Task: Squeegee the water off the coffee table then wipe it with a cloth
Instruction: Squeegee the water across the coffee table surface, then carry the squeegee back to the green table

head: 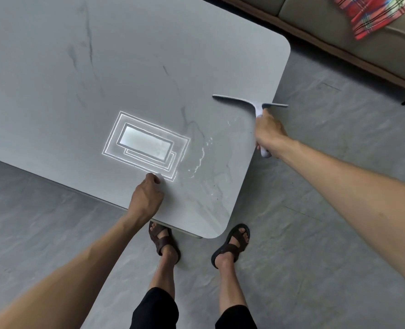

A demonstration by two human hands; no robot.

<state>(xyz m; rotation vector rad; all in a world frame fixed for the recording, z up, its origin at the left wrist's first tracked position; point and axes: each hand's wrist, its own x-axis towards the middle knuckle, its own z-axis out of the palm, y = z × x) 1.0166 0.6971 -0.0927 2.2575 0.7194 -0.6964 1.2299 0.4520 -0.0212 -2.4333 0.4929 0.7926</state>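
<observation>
A person stands at the near corner of a grey coffee table, the right hand closed around the handle of a white squeegee whose blade sits at the table's right edge, right of centre in the frame. The left hand rests, fingers bent, on the tabletop at lower centre, holding nothing. Streaks and beads of water remain between the hands, suggesting the squeegeeing is unfinished. No cloth is in view, so the wipe appears yet to come.
</observation>
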